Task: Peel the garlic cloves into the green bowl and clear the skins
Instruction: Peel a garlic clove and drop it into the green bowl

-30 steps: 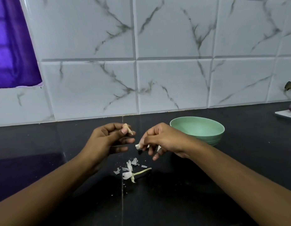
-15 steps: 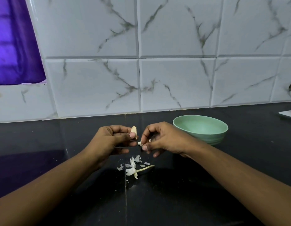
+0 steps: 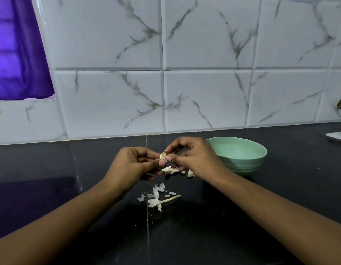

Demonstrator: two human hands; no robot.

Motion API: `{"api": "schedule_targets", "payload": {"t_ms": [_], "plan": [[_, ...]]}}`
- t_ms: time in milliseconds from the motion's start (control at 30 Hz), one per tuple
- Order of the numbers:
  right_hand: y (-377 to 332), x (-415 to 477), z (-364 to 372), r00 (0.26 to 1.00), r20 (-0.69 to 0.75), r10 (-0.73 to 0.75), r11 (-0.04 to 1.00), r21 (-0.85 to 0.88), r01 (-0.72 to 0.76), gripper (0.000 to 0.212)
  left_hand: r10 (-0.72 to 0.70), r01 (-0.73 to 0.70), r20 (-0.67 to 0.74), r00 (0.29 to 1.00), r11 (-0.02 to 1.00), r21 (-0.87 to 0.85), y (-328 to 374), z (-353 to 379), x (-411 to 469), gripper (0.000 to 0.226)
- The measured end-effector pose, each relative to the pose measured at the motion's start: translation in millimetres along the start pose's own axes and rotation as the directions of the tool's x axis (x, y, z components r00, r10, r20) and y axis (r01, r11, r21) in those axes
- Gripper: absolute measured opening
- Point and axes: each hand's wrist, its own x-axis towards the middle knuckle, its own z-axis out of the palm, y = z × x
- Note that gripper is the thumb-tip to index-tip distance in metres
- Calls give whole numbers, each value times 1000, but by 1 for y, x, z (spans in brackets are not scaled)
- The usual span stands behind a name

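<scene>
My left hand point(image 3: 136, 163) pinches a small pale garlic clove point(image 3: 162, 155) between thumb and fingers above the black counter. My right hand point(image 3: 194, 156) meets it from the right, its fingertips pinching the clove's skin at the top. Loose bits of skin point(image 3: 170, 170) hang or lie just under the two hands. Nearer me on the counter lie more white skins point(image 3: 156, 195) and a dry garlic stalk point(image 3: 170, 198). The green bowl point(image 3: 240, 155) stands right behind my right hand; the part of its inside that shows looks empty.
The black counter point(image 3: 70, 188) runs back to a white marbled tile wall point(image 3: 204, 92). A purple curtain point(image 3: 16, 50) hangs at the upper left. At the far right edge sits a white board point(image 3: 338, 135) with a purple item on it.
My two hands have come together; the right hand's fingers now pinch the clove held by the left. More bits of skin have dropped under the hands.
</scene>
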Motion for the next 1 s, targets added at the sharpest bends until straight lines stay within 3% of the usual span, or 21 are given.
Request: {"api": "schedule_targets", "payload": {"t_ms": [333,600,833,1000], "plan": [[3,1,-8,980,189,58,998,-13,-57,17,71,-76,48,996,989,130,2,0,-2,9],[2,0,-11,963,269,-2,996,-86,26,17,117,-129,81,990,976,175,3,2,-4,9],[-2,-3,-5,975,175,-135,969,-184,167,18,17,-14,48,999,998,-65,0,3,-2,26],[-5,-3,-5,957,173,-233,957,-133,257,14,-72,90,76,995,959,-267,-1,5,0,16]]}}
